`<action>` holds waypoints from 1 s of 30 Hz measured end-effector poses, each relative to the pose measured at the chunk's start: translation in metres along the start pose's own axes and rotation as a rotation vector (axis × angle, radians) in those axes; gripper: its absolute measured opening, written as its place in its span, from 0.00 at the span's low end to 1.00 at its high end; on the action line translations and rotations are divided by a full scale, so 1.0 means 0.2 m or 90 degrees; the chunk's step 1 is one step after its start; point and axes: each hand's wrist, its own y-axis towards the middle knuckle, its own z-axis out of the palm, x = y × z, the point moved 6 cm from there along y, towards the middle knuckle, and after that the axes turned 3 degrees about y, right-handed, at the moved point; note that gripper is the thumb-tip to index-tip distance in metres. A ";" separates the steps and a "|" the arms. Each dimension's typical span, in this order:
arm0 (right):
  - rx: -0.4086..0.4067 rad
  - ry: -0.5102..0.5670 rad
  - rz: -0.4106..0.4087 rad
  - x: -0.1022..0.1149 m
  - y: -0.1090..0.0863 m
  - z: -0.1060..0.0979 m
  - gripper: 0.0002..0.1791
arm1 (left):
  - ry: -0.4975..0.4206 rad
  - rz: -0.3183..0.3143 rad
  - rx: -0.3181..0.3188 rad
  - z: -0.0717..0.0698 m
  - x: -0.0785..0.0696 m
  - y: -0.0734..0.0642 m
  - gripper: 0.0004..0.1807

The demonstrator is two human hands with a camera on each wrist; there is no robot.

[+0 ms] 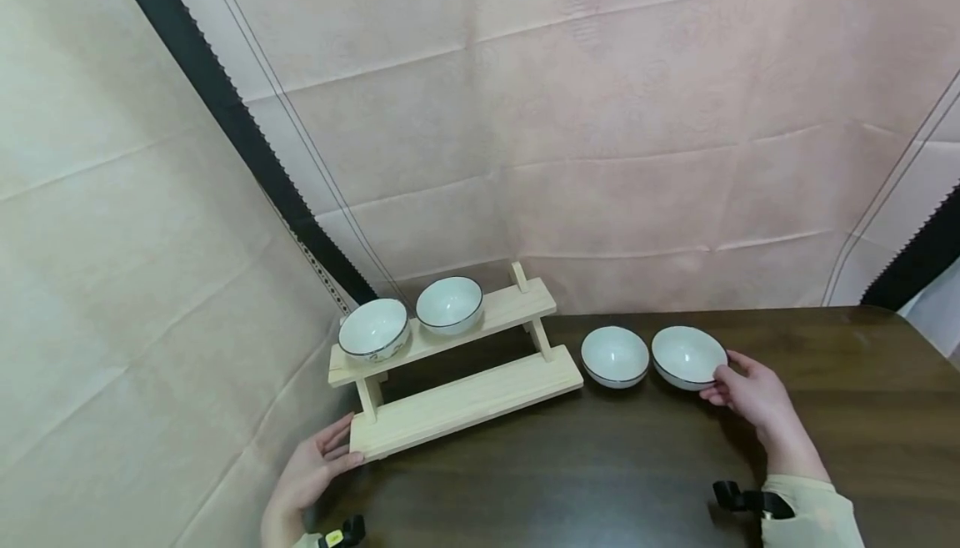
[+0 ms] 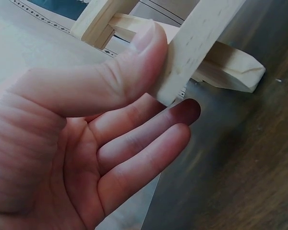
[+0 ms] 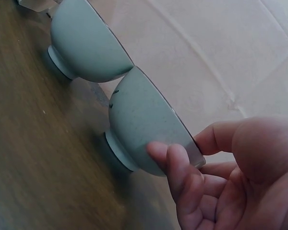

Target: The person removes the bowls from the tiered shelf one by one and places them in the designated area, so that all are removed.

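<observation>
A two-tier wooden shelf rack stands at an angle on the table. My left hand holds the left end of its lower board, thumb on one face and fingers around the other side. The left wrist view shows that thumb pressed on the board's end. On the right, my right hand pinches the rim side of a white bowl with a dark edge line. Its rim touches a second white bowl in the right wrist view. Whether the held bowl's foot rests on the table is unclear.
Two more white bowls, a left one and a right one, sit on the rack's upper board. The dark brown wooden table ends at a pale, creased cloth backdrop. Another pale sheet hangs close at the left.
</observation>
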 end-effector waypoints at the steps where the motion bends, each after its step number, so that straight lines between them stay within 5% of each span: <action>1: 0.000 0.000 0.002 0.00 0.00 0.00 0.39 | 0.000 -0.001 0.000 0.00 0.00 0.00 0.45; 30: 0.045 -0.068 0.010 -0.03 0.00 -0.03 0.43 | 0.002 -0.010 -0.003 0.01 0.00 0.01 0.44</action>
